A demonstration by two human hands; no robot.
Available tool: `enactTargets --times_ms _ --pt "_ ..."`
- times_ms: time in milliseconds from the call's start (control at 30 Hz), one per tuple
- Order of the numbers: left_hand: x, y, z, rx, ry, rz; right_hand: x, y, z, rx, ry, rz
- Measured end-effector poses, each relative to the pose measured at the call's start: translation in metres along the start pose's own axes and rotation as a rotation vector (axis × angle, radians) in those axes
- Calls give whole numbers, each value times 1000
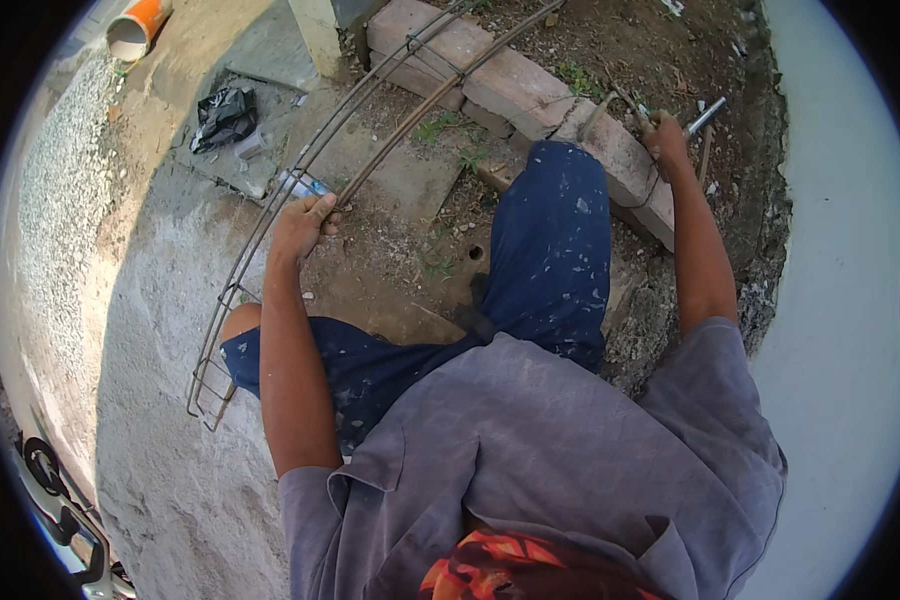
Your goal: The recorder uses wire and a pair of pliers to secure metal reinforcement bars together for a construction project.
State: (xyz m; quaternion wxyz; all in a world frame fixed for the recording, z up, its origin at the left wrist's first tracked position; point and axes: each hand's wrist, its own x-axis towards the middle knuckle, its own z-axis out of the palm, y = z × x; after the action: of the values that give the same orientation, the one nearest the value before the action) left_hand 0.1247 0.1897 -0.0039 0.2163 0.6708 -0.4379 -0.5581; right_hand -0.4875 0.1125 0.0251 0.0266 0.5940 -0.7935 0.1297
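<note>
A long, narrow rebar cage (460,74) of thin steel rods with cross ties slants from beside my left knee up over the bricks. My left hand (305,225) is closed round its rods near the middle, the thumb lying along one. Off to the right, my right hand (665,140) is closed on a hand tool with a shiny metal end (707,116); the fingers hide much of it, so its exact kind is unclear. That hand is over the soil just beyond the brick row, apart from the cage's rods. A blue and white wrapper (305,184) lies just beyond my left hand.
A low row of bricks (530,92) runs diagonally past my knee. A white wall (840,300) stands at right. Left are a black plastic bag (224,118), an orange pipe (140,27) and gravel (65,230). Between my legs the dirt has a small hole (475,252).
</note>
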Motion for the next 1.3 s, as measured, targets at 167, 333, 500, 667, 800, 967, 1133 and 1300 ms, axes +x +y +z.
enactTargets --times_ms 167,333,500,667,800,967,1133,1300 --pt "12 -2 9 -24 -25 5 11 30 11 -111 -310 149" --pt "6 -8 6 11 16 60 -15 -9 -39 205 62 126" --pt "3 -6 4 1 6 -5 -48 -63 -100 154 301 -26" --pt "-1 -2 4 24 14 20 -63 -88 -58 242 182 53" --pt "7 2 8 8 2 4 -41 -80 -1 628 85 53" --pt "7 -4 2 -7 -15 12 -12 -135 -13 1149 73 64" --pt "11 3 0 52 -31 -21 -11 -198 -85 852 -147 61" --pt "13 -2 -14 156 -125 -121 -94 -296 -120 769 -831 -311"
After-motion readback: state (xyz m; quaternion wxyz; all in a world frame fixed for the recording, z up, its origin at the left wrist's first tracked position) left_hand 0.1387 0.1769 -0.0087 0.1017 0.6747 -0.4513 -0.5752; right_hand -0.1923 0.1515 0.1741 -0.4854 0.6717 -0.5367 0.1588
